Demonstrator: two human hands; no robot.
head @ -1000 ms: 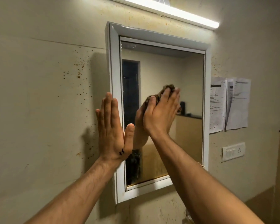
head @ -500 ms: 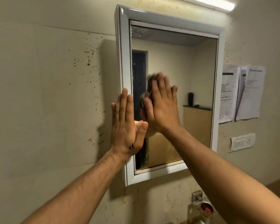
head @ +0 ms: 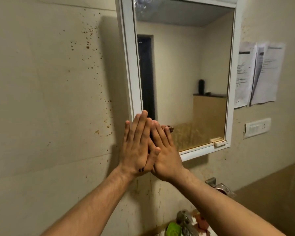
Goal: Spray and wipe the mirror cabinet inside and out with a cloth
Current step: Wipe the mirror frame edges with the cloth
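Two hands meet at the btm-left corner of the mirror cabinet (head: 131,65), which hangs on a beige wall (head: 41,116). L hand (head: 136,145) lies flat w/ fingers straight and close together, pointing up, over the cabinet's white left frame edge. Its thumb crosses onto the back of the R hand (head: 165,152), and there's a small dark mark near the L wrist. R hand is flat too, fingers straight and together, palm toward the glass (head: 186,65), pressing a brown cloth (head: 169,128) against the lower-left part of the mirror. Only a crumpled bit of cloth shows past the fingertips; rest is hidden under the hand. Neither hand curls round anything. Lower glass looks streaky, w/ droplets near its top-left corner. A small cream tab (head: 219,142) sits at the btm-right corner of the glass. Wall left of the cabinet has brown specks (head: 89,41). Right of the cabinet: two printed sheets (head: 259,74) stuck to the wall, white switch plate (head: 256,127) below them. Lower down, a metal tap (head: 218,185) shows just right of the R forearm, and sth green (head: 173,229) at the btm edge is too blurred to ID.
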